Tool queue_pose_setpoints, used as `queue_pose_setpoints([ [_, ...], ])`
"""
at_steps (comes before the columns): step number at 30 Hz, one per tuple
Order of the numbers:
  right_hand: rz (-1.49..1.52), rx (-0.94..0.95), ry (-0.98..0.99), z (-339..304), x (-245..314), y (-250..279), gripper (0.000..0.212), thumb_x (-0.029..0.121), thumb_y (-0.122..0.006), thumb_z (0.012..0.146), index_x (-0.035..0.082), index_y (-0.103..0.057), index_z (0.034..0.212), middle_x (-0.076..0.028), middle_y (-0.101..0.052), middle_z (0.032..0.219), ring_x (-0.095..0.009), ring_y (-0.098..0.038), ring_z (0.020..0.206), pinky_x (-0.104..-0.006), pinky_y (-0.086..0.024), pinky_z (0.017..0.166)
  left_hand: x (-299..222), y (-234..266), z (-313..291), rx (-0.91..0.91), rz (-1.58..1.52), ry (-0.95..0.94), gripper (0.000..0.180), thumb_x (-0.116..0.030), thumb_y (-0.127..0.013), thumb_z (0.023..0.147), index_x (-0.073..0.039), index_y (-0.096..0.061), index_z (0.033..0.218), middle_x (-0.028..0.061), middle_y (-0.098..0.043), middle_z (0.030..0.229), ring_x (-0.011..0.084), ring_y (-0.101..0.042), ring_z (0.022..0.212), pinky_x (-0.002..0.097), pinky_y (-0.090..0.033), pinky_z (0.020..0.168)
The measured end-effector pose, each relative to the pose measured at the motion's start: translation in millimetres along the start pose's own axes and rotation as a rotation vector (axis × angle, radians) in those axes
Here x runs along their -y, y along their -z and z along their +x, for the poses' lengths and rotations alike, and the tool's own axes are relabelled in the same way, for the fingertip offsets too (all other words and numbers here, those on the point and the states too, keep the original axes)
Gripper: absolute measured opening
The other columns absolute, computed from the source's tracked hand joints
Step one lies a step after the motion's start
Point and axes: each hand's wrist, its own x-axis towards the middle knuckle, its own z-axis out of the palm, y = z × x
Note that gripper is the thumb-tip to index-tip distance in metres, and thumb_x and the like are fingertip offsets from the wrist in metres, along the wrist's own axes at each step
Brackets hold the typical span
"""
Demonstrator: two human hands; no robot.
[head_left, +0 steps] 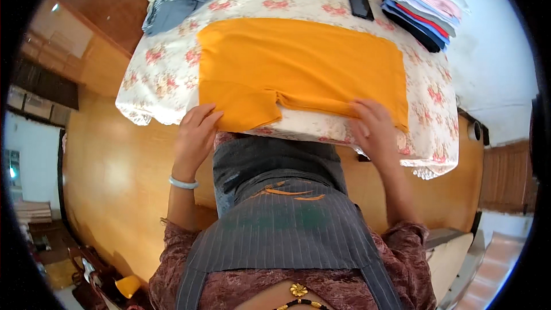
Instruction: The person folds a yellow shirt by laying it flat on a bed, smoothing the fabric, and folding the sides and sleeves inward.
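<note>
An orange shirt [304,60] lies spread sideways on a bed or table covered with a floral cloth [275,3]. Its short sleeve forms a flap at the near left, with a notch beside it. At the near left corner of the sleeve, my left hand [198,129] has its fingers closed on the fabric edge. My right hand [374,129] is at the shirt's near edge, toward the right. Its fingers touch the fabric, slightly blurred, with the thumb apart from them.
A black phone [360,4] lies beyond the shirt. A stack of folded clothes [423,8] stands at the far right, against a white wall. Grey and striped clothes [186,3] lie at the far left. The cloth's lace edge hangs over the wooden floor [126,161].
</note>
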Motion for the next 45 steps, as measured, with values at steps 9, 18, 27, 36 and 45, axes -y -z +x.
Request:
queue_pose_setpoints([
  [9, 0.223, 0.207, 0.192, 61.3, 89.1, -78.0, 0.062, 0.017, -0.077, 0.073, 0.010, -0.054, 0.130, -0.014, -0.055, 0.113, -0.033, -0.053, 0.105, -0.0432, -0.040, 0.091, -15.8, -7.0, -17.5, -0.288, 0.119, 0.235, 0.050, -0.018, -0.078, 0.076, -0.003, -0.057, 0.118, 0.0149, -0.057, 0.112, 0.0303, -0.058, 0.100, 0.0386, -0.046, 0.089],
  [18, 0.300, 0.142, 0.222, 54.8, 92.9, -102.6, 0.040, 0.011, -0.073, 0.073, 0.007, -0.062, 0.112, -0.017, -0.056, 0.105, -0.035, -0.055, 0.098, -0.0447, -0.043, 0.082, -3.6, -72.4, -39.3, -0.386, -1.341, 0.950, 0.040, -0.020, -0.067, 0.091, -0.001, -0.049, 0.121, 0.0066, -0.060, 0.109, 0.0160, -0.060, 0.094, 0.0297, -0.050, 0.082],
  [27, 0.347, 0.115, 0.192, 57.8, 96.2, -102.5, 0.030, 0.010, -0.071, 0.075, 0.006, -0.064, 0.105, -0.012, -0.059, 0.090, -0.033, -0.058, 0.086, -0.0439, -0.046, 0.074, -13.9, -48.5, -26.3, -0.406, -1.578, 0.972, 0.019, -0.013, -0.060, 0.094, -0.001, -0.061, 0.108, 0.0093, -0.067, 0.100, 0.0162, -0.066, 0.087, 0.0311, -0.054, 0.073],
  [36, 0.428, 0.159, 0.088, 63.6, 92.4, -68.4, 0.031, 0.017, -0.070, 0.080, 0.007, -0.063, 0.108, -0.012, -0.061, 0.095, -0.034, -0.059, 0.091, -0.0437, -0.046, 0.080, -23.2, -28.2, -16.7, -0.596, -1.695, 0.789, 0.008, 0.003, -0.057, 0.090, -0.004, -0.055, 0.090, 0.0106, -0.067, 0.090, 0.0178, -0.067, 0.075, 0.0318, -0.057, 0.068],
  [45, 0.359, 0.471, 0.270, 49.2, 49.2, -33.1, 0.027, 0.018, -0.069, 0.083, 0.007, -0.065, 0.108, -0.010, -0.061, 0.089, -0.030, -0.059, 0.085, -0.0397, -0.049, 0.078, -12.8, -49.8, -42.4, -0.583, -1.747, 0.613, 0.020, 0.010, -0.056, 0.088, -0.004, -0.051, 0.101, 0.0095, -0.064, 0.103, 0.0144, -0.064, 0.089, 0.0257, -0.053, 0.081],
])
